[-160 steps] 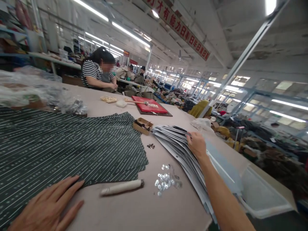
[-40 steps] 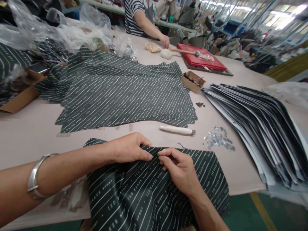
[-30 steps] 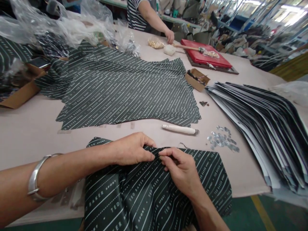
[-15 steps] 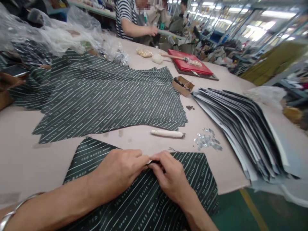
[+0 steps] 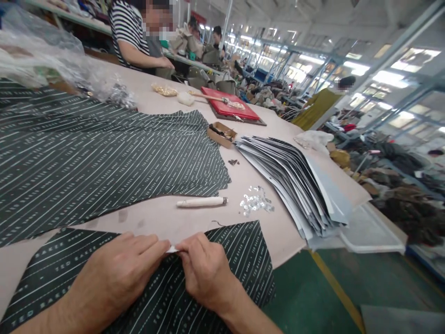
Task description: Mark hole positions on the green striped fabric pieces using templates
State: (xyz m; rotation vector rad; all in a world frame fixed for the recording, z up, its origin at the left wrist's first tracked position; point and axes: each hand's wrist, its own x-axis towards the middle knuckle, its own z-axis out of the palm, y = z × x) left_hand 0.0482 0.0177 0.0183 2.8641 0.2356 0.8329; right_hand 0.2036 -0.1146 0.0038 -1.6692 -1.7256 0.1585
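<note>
A dark green striped fabric piece point(image 5: 243, 260) with white lettering lies at the near edge of the table. My left hand point(image 5: 121, 269) is closed, pinching the fabric's upper edge. My right hand point(image 5: 206, 269) pinches the same edge close beside it, thumb under and fingers bent. A small white patch point(image 5: 172, 249) shows at the edge between the fingertips; I cannot make out what it is. Beyond the hands lie a white stick-shaped tool point(image 5: 201, 202) with a dark tip and scattered small silvery metal pieces point(image 5: 256, 202).
A stack of matching fabric panels point(image 5: 121, 157) covers the left. At right fans a pile of grey and white sheets point(image 5: 292, 185). Farther back are a small cardboard box point(image 5: 220, 138), a red slab point(image 5: 239, 110) and clear plastic bags point(image 5: 52, 51). A person in stripes point(image 5: 128, 35) works across the table.
The view has swung right, so the table things appear farther left. Both hands still pinch the fabric edge, their fingertips close together.
</note>
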